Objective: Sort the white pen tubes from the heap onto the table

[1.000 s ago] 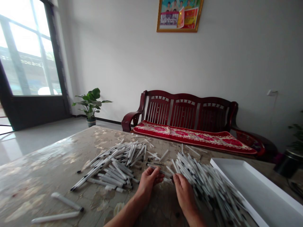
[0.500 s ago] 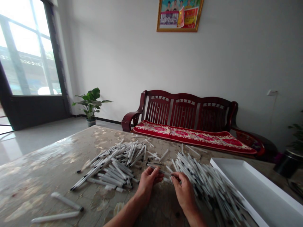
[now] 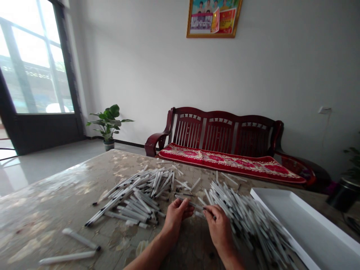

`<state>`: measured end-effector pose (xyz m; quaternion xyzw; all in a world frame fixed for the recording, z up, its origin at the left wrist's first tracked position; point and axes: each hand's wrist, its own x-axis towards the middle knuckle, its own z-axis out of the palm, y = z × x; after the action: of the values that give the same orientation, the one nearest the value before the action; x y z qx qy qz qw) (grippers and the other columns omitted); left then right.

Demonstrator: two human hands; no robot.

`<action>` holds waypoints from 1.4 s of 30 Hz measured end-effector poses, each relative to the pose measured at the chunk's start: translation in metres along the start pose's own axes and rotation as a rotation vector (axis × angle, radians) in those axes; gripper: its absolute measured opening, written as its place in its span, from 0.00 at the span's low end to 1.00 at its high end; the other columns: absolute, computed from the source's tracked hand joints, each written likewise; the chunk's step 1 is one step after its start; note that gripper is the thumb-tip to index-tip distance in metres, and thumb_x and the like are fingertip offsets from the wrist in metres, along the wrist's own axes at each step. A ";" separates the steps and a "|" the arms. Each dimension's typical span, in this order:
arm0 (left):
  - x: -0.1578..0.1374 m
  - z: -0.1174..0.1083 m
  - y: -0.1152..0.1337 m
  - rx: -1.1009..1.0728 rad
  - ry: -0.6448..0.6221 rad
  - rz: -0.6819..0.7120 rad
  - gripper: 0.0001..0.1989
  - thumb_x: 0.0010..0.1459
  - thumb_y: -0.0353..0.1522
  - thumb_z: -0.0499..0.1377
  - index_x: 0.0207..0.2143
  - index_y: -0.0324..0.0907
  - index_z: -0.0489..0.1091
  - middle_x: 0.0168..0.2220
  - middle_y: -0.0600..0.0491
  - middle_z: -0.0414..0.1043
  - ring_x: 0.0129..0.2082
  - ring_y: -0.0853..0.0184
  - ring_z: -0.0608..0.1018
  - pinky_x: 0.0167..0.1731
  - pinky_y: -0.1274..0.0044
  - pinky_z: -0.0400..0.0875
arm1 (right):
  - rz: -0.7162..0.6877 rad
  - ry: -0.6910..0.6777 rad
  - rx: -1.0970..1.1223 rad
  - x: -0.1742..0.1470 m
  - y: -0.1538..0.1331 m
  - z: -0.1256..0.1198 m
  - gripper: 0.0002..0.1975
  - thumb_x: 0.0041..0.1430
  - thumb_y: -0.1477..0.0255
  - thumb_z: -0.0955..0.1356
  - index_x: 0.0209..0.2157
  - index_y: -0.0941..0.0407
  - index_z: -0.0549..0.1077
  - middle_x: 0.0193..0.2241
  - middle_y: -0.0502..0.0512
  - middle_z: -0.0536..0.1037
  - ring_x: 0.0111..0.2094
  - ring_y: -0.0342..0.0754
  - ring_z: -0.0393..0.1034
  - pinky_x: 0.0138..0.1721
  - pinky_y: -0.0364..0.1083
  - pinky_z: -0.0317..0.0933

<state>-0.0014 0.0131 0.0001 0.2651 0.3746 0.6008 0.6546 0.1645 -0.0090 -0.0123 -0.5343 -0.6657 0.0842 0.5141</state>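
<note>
Between my two hands is a slim, pale pen (image 3: 194, 204), held above the table at a slight slant. My left hand (image 3: 176, 214) is closed round its left part, thumb on top. At the pen's right end, the fingertips of my right hand (image 3: 217, 221) pinch it; the small dark part there is partly hidden. To the left of my hands lies a loose pile of white pens with black ends (image 3: 137, 198). Another heap of pale pens (image 3: 242, 213) spreads just beyond and right of my right hand.
A shallow white box (image 3: 312, 225) stands at the right table side. Two separate pens (image 3: 67, 257) lie at the front left of the patterned table (image 3: 36, 210). Scattered short white pieces (image 3: 184, 184) lie at the back middle. Behind the table stands a dark red wooden bench (image 3: 219, 131).
The view has shifted very slightly. Both hands keep nearly the same place and grip on the pen.
</note>
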 end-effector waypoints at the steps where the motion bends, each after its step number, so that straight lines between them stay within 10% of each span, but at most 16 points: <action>1: 0.001 -0.001 0.000 -0.002 0.016 0.002 0.26 0.29 0.45 0.75 0.24 0.38 0.70 0.22 0.55 0.75 0.22 0.70 0.78 0.23 0.80 0.74 | -0.015 0.009 -0.004 0.000 0.000 0.000 0.09 0.59 0.68 0.65 0.33 0.53 0.77 0.31 0.54 0.78 0.35 0.49 0.74 0.38 0.45 0.65; 11: 0.004 -0.002 0.000 -0.001 0.069 0.028 0.24 0.32 0.43 0.75 0.25 0.37 0.70 0.22 0.54 0.75 0.23 0.69 0.79 0.23 0.81 0.74 | -0.021 -0.062 -0.288 -0.003 0.007 -0.002 0.08 0.53 0.78 0.67 0.33 0.52 0.76 0.32 0.52 0.79 0.36 0.52 0.74 0.38 0.47 0.66; 21: 0.005 -0.001 -0.002 0.040 0.021 0.009 0.22 0.34 0.42 0.74 0.25 0.37 0.70 0.22 0.55 0.74 0.22 0.69 0.78 0.22 0.81 0.74 | -0.136 -0.025 -0.342 0.001 -0.003 -0.007 0.10 0.61 0.65 0.66 0.32 0.53 0.77 0.30 0.55 0.78 0.33 0.50 0.73 0.37 0.46 0.65; 30: 0.014 -0.018 0.016 -0.027 0.267 0.184 0.16 0.50 0.41 0.66 0.30 0.41 0.65 0.25 0.55 0.73 0.27 0.66 0.81 0.26 0.78 0.76 | -0.039 0.107 -0.476 0.007 0.015 -0.041 0.09 0.58 0.67 0.63 0.28 0.52 0.73 0.29 0.53 0.77 0.33 0.50 0.71 0.36 0.47 0.60; 42: 0.015 -0.012 -0.013 0.397 0.042 0.116 0.28 0.50 0.33 0.61 0.55 0.37 0.64 0.30 0.53 0.77 0.28 0.64 0.81 0.27 0.78 0.74 | -0.147 -0.028 -0.566 -0.001 -0.008 -0.034 0.10 0.56 0.74 0.64 0.38 0.53 0.75 0.37 0.56 0.78 0.40 0.54 0.70 0.43 0.51 0.60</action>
<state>-0.0035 0.0245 -0.0197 0.3973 0.4835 0.5573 0.5457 0.1856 -0.0275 0.0079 -0.6056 -0.7068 -0.1351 0.3399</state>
